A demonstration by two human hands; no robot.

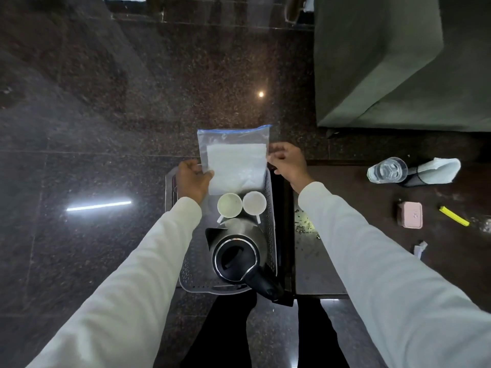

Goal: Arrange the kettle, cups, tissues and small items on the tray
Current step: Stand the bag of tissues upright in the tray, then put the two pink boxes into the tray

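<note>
A perforated grey tray [187,272] lies below me beside a dark table. A steel kettle [235,253] with a black lid and handle stands on its near part. Two white cups [229,205] [254,202] sit side by side just beyond the kettle. At the tray's far end is a clear zip bag of white tissues [235,160], overhanging the tray's far edge. My left hand [193,179] grips the bag's left edge. My right hand [288,162] is at the bag's right edge, fingers curled; whether it pinches the plastic is unclear.
On the dark table [372,197] to the right are a glass of water [388,170], a dark holder with white paper [430,172], a pink box [410,215], a yellow stick [454,215] and crumbs. A green covered block [398,62] stands at far right. Polished granite floor surrounds everything.
</note>
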